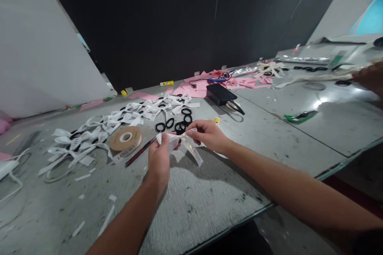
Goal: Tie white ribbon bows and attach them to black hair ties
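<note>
A white printed ribbon [193,152] is stretched between my two hands, its printed tail hanging down toward the table. My left hand [160,157] is closed on the ribbon's folded left part, thumb on top. With thumb and fingers pinched, my right hand [209,135] grips the other side of it. Just beyond my hands lie several black hair ties [180,127]. Left of them rests a ribbon spool [126,137] with a brown cardboard face, and a dark red stick-like tool [139,152] lies beside it.
White ribbon bows [119,117] on black bands cover the left table. A black box [221,94], pink scraps [194,85] and a glue stick [166,83] stand behind. A green-handled cutter [301,116] lies right. Another person's hand [371,79] is at the far right.
</note>
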Tool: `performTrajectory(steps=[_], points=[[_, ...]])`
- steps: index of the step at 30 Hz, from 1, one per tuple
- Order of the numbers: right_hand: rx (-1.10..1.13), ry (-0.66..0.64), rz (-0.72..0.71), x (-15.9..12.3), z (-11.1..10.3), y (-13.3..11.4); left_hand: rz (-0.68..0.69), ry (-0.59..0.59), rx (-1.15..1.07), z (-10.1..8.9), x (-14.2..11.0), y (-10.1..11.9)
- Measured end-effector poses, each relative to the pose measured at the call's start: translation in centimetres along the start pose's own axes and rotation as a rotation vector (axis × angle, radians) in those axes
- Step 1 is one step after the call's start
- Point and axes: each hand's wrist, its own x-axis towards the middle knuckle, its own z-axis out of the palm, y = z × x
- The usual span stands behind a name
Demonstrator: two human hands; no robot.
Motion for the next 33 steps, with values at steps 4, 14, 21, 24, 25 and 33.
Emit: performTrajectory(steps=[4, 14, 21, 24, 25, 33], points=[[0.157, -0.02, 0.085, -0.2, 0.4, 0.0, -0.008, -0.068, -0.025, 0.0, -0.1, 0.0], [-0.03, -0.008, 0.087, -0.2, 0.4, -0.3, 0.013, -0.006, -0.034, 0.0, 0.3, -0.3], [-0.154, -0.017, 0.021, -0.3, 0.1, -0.5, 0.09, -0.072, 0.126, -0.3, 0.1, 0.0], [-0.172, -0.011, -0.009, -0.4, 0.1, -0.5, 0.144, -0.165, 0.255, -0.3, -0.3, 0.5], [-0.164, -0.01, -0.01, -0.4, 0.1, -0.6, 0.145, -0.191, 0.28, -0.2, -0.4, 0.7], [0.254, -0.075, 0.086, -0.7, 0.8, -0.3, 0.076, -0.163, 0.232, -0.4, 0.0, 0.1]])
